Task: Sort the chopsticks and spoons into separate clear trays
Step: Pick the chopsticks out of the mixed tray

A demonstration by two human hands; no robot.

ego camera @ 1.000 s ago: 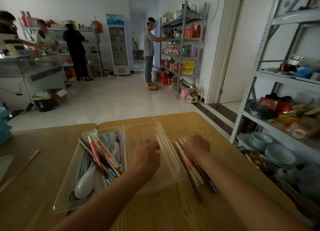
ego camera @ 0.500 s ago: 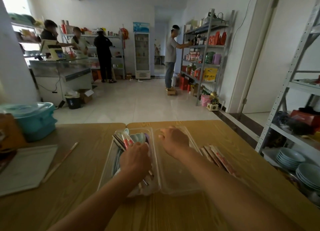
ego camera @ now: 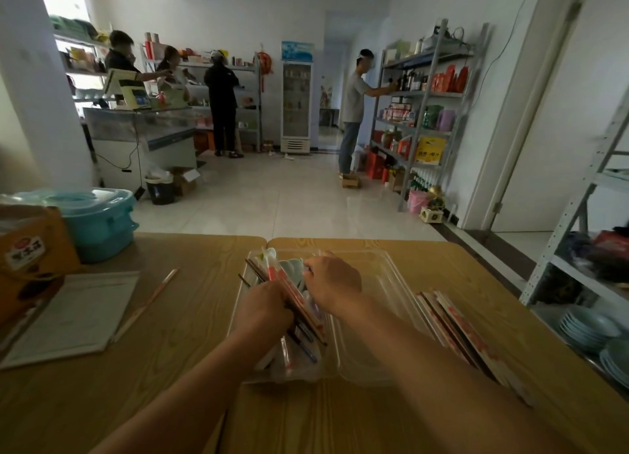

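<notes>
Two clear trays stand side by side on the wooden table. The left tray (ego camera: 242, 304) holds mixed wrapped chopsticks (ego camera: 287, 288) and pale spoons (ego camera: 292, 268). My left hand (ego camera: 262, 312) grips a bundle of those chopsticks inside that tray. My right hand (ego camera: 332, 283) reaches over the tray's far end, fingers curled down among the spoons; what it holds is hidden. The right tray (ego camera: 388, 283) looks bare. A stack of wrapped chopsticks (ego camera: 456, 327) lies on the table to its right.
One loose chopstick (ego camera: 149, 302) lies left of the trays beside a white board (ego camera: 73, 317). A teal lidded box (ego camera: 98, 220) and an orange carton (ego camera: 32, 256) stand at far left. Metal shelving with stacked plates (ego camera: 592, 331) lines the right. Several people stand in the room beyond.
My right hand left the chopstick stack at the right and crossed over the right tray to the left tray. My left hand moved from the right tray into the left one and took chopsticks.
</notes>
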